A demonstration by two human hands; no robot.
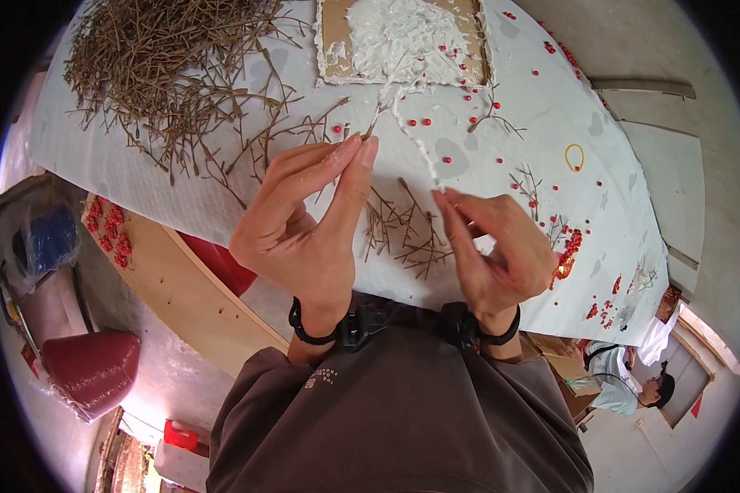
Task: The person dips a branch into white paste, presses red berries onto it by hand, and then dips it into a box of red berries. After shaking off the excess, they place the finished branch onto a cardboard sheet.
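Note:
My left hand (304, 205) pinches a thin twig (376, 120) between thumb and forefinger, its far part coated in white paste. Thumb and fingers of my right hand (506, 251) close on the near end of a white-coated strand (417, 144), which looks like another twig. Both pieces reach away from me to the near edge of a shallow cardboard tray (335, 41) holding thick white paste (403, 37). Whether they join there I cannot tell. Small bare brown twigs (404, 230) lie on the table between my hands.
A large heap of brown twigs (152, 66) covers the table's far left. Red beads (447, 160) are scattered to the right, near a yellow rubber band (574, 157) and a red berry cluster (567, 251). A red bucket (90, 374) stands lower left; another person (621, 378) is at right.

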